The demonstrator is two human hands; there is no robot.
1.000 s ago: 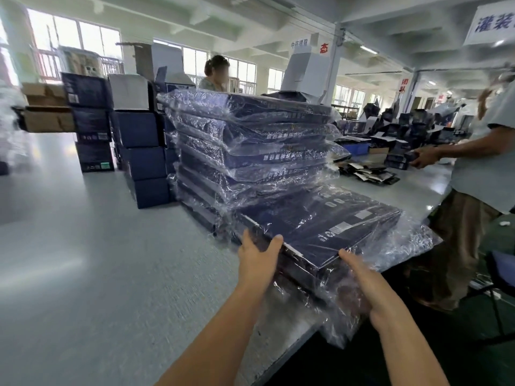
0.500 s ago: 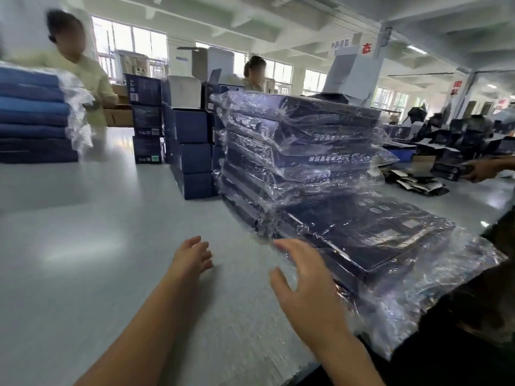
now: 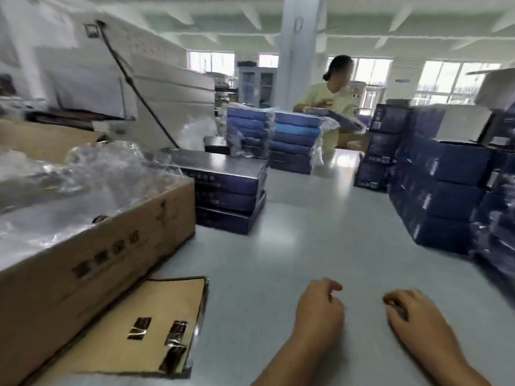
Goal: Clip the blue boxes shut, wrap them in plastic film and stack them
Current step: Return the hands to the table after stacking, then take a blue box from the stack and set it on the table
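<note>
My left hand (image 3: 317, 310) and my right hand (image 3: 415, 316) hover low over the grey table (image 3: 320, 246), fingers loosely curled, holding nothing. A short stack of flat blue boxes (image 3: 228, 188) without film lies ahead to the left, well beyond my hands. A cardboard carton (image 3: 92, 260) full of clear plastic film (image 3: 92, 174) stands at the left. Stacked blue cartons (image 3: 440, 190) rise at the right. Film-wrapped blue boxes (image 3: 292, 140) are piled at the table's far end.
A flat cardboard sheet (image 3: 145, 327) with tape patches lies by the carton near the front edge. A person in a yellow top (image 3: 331, 98) handles a wrapped box at the far end. A white machine (image 3: 156, 79) stands behind the carton.
My view has swung left, away from the wrapped stack. Both hands have let go of the wrapped box and pulled back to the table's near side.
</note>
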